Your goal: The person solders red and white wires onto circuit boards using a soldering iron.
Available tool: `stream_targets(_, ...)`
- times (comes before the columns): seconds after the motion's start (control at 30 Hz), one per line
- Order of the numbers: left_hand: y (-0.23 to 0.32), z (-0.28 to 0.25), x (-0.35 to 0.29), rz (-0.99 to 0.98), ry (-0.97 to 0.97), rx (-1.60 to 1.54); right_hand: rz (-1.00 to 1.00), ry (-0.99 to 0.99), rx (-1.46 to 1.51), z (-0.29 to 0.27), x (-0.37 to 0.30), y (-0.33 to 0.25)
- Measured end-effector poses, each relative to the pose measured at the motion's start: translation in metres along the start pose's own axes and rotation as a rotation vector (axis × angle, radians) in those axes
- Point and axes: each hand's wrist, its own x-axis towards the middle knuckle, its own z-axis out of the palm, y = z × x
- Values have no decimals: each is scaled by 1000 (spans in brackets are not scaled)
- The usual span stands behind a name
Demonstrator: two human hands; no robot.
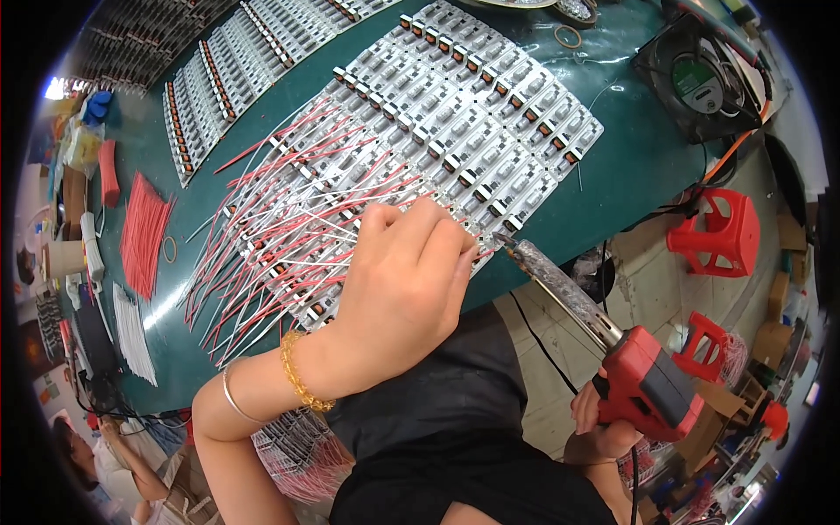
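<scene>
A white panel of small circuit boards (490, 122) lies on the green table, with black and orange parts in rows. Red and white wires (289, 210) fan out over its left half. My left hand (407, 271) is over the panel's near edge, its fingers pinched together on a wire whose red end shows beside the fingertips; the rest is hidden. In my right hand (599, 416) is a red and black soldering gun (652, 385), gripped by its handle. Its metal tip points left and meets the near edge of the panel, close to my left fingertips.
Another board panel (219, 96) lies at the far left. Bundles of red wires (146, 232) and white wires (133, 337) rest on the table's left side. A black fan (700, 83) stands at the far right. Red stools (717, 232) are on the floor; a person (105, 455) sits lower left.
</scene>
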Motion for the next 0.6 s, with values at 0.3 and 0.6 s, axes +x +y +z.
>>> stream_targets(0.3,-3,8,-2,50,65,85,47,113,114,8,-6,0)
stream_targets(0.6,-2,8,-1,28,28,81,-85,35,-146,-7,-13,4)
